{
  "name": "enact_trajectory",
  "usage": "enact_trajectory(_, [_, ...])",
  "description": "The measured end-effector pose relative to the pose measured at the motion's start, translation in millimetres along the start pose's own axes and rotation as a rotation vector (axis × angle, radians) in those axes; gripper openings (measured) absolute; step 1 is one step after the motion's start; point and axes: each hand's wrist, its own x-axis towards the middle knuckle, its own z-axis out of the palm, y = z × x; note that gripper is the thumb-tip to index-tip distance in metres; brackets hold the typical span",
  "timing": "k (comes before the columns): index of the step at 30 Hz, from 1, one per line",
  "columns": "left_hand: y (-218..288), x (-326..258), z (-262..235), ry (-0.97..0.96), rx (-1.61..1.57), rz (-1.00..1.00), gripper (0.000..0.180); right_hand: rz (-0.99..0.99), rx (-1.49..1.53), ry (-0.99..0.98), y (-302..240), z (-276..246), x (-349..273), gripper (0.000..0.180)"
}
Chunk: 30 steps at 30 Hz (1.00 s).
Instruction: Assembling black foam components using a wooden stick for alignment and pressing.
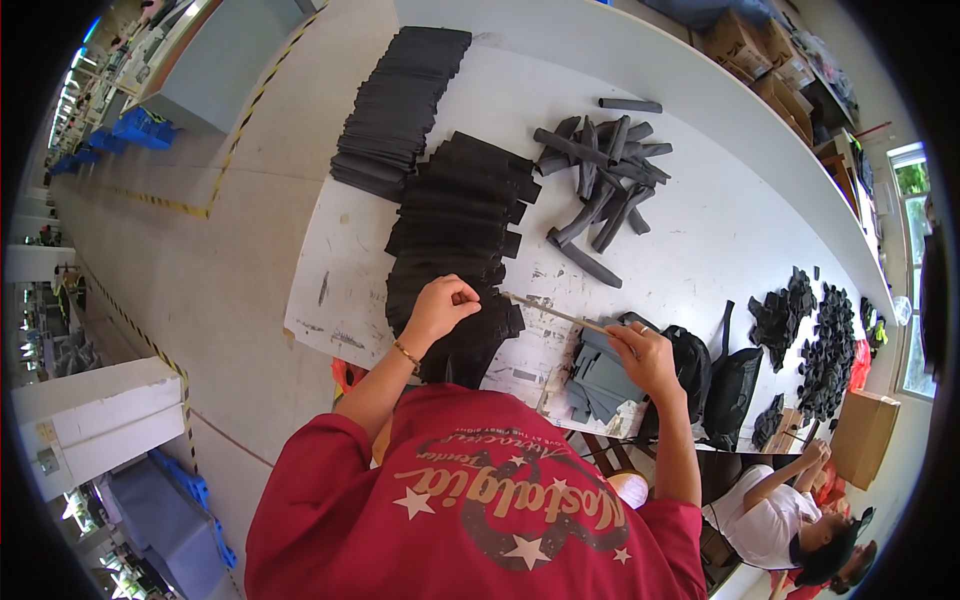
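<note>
My left hand [446, 308] is over the near part of a long overlapping row of black fabric pieces [455, 205]. Its fingers are curled together, and whatever they may hold is too small to make out. In my right hand [646, 356] is a long, thin, light-brown stick [557, 312], gripped at its right end. The stick slants up to the left, its far tip close to the right edge of the black pieces. Under my right wrist, at the near table edge, lies a stack of flat grey pieces [597, 380].
A second overlapping row of dark pieces [400, 105] lies at the far left of the white table [345, 265]. Rolled dark strips [605, 165] are heaped farther back. Black bags [730, 390] and small black piles [825, 350] are to the right. A co-worker [775, 515] sits at lower right.
</note>
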Motion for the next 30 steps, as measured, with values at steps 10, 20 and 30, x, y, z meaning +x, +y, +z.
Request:
enact_trajectory(10, [35, 4, 12, -0.066, 0.143, 0.235, 0.009, -0.182, -0.078, -0.136, -14, 32, 26, 0.019])
enact_trajectory(20, [68, -5, 15, 0.521, -1.046, 0.104, 0.045, 0.378, 0.974, -0.328, -45, 99, 10, 0.027])
enact_trajectory(30, [59, 5, 47, 0.315, -1.659, -0.394, 0.021, 0.191, 0.571, 0.172, -81, 145, -15, 0.015])
